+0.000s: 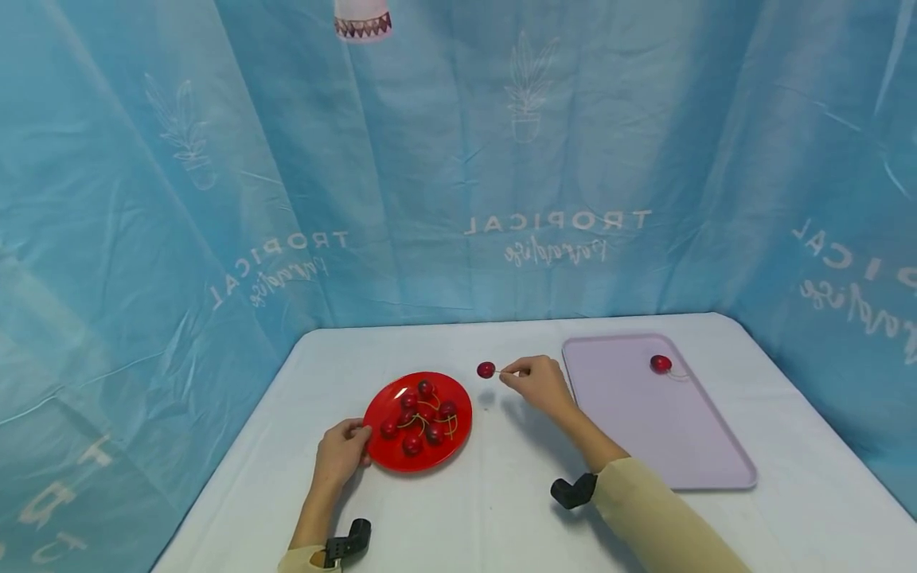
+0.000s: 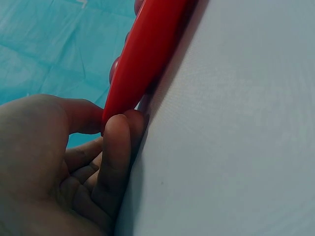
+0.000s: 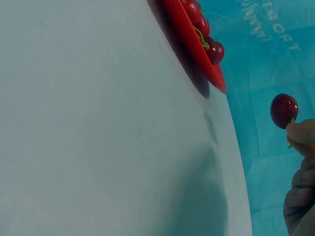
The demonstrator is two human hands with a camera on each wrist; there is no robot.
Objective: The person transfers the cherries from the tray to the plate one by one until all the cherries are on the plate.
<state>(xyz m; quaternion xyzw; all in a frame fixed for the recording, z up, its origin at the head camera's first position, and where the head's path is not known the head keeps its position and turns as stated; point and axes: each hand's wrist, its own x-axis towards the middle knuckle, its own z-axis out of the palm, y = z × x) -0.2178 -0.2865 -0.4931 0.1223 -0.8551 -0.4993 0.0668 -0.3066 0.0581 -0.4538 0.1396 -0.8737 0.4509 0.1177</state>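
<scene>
A cherry (image 1: pixel 485 370) hangs in the air between the red plate (image 1: pixel 458 442) and the tray (image 1: pixel 623 414), held by its stem alone. The right hand (image 1: pixel 539 383) pinches that stem between thumb and forefinger, with the other fingers curled under; the fruit itself is free of the fingers. The left hand (image 1: pixel 340 452) grips the plate's near-left rim, thumb on top and fingers tucked beneath, as the left wrist view shows.

The stem is thin, so the likeliest failure is the cherry swinging or the stem slipping or snapping, which would let the fruit drop and roll across the smooth table (image 1: pixel 501 509). A jolt from the left hand could also tip the plate, and its pile of cherries (image 1: pixel 423 415) would roll off the shallow rim.

The strip of table between plate and tray is open. The tray holds one cherry (image 1: pixel 661 364) at its far end and has bare room over the rest; its low rim is the only edge on the way. The table's far edge meets the blue curtain (image 1: pixel 458 159).
</scene>
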